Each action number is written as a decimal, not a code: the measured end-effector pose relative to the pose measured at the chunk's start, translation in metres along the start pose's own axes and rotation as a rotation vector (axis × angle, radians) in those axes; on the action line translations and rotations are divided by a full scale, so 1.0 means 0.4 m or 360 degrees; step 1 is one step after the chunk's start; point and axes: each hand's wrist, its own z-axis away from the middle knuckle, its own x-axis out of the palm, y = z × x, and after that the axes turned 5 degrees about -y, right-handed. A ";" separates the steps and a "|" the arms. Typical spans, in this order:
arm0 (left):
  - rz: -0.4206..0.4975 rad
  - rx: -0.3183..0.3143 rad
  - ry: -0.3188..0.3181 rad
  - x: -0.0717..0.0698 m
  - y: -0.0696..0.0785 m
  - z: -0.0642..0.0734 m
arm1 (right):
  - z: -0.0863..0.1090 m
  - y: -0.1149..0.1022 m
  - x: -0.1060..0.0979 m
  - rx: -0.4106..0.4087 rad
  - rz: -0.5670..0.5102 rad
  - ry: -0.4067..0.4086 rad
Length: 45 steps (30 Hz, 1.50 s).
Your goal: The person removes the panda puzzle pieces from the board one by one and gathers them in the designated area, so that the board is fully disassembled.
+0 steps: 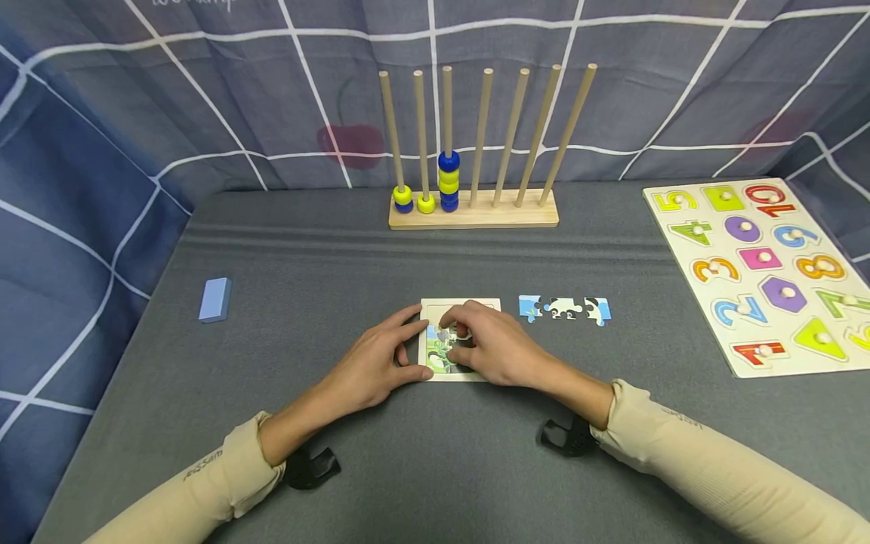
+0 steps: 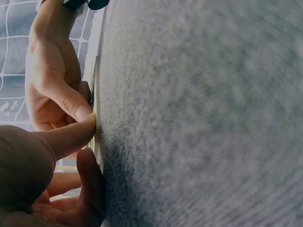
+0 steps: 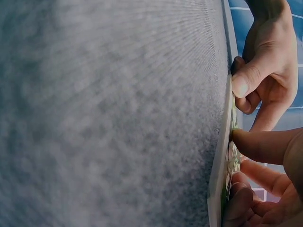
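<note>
A small jigsaw puzzle in a pale frame (image 1: 484, 304) lies on the table, with green and blue panda pieces (image 1: 438, 357) in its left part. My left hand (image 1: 370, 361) steadies the frame at its left side, thumb on the lower left corner and relaxed fingers along the edge. Over the puzzle, my right hand (image 1: 501, 344) has bent fingers and thumb on a piece, which they mostly cover along with the right half of the picture. In the right wrist view, the right thumb (image 3: 258, 145) touches the puzzle's surface. Three loose, linked-looking puzzle pieces (image 1: 564, 308) lie right of the frame.
Behind the puzzle stands a wooden peg rack (image 1: 506, 215) with blue and yellow beads on its left pegs. A number-and-shape board (image 1: 741, 298) lies at the right. A blue block (image 1: 214, 300) sits at the left. A checked curtain (image 1: 285, 91) hangs behind the table.
</note>
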 end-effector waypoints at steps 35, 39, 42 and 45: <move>0.0037 0.0007 -0.0010 -0.006 -0.002 -0.001 | -0.001 -0.011 0.009 0.0012 0.0025 0.0051; 0.0043 0.0020 0.0000 -0.003 0.000 -0.001 | 0.000 -0.007 0.009 0.0043 -0.0035 0.0051; 0.0061 0.0006 0.0005 -0.002 0.001 -0.001 | 0.000 -0.003 0.007 0.0032 -0.0074 0.0055; 0.0069 -0.0009 0.0013 -0.002 0.001 -0.003 | 0.000 0.000 0.005 0.0003 -0.0095 0.0050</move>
